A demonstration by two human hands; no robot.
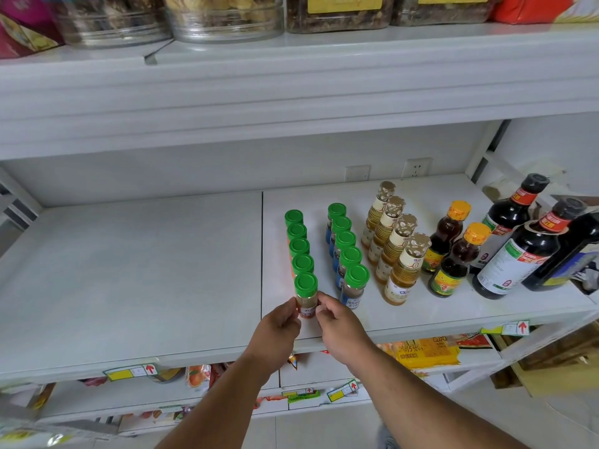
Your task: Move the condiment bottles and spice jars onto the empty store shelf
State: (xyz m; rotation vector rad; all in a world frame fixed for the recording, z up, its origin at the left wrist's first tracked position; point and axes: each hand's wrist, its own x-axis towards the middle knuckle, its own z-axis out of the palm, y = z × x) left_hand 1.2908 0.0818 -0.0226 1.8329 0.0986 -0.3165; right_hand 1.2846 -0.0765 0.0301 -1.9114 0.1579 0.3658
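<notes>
On shelf: ten spice jars.

Up top, clear tubs of snacks are sitting in a row beside a red packet. Below, yellow packets are lying flat, and price tags are clinging to the shelf edge.

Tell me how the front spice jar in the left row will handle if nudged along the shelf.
The jar looks narrow and tall, so a high push may tip it. It probably feels light, being small. Jars stand close behind, so it could knock them. Both hands, left and right, pinch it low, which should steady it.
</notes>
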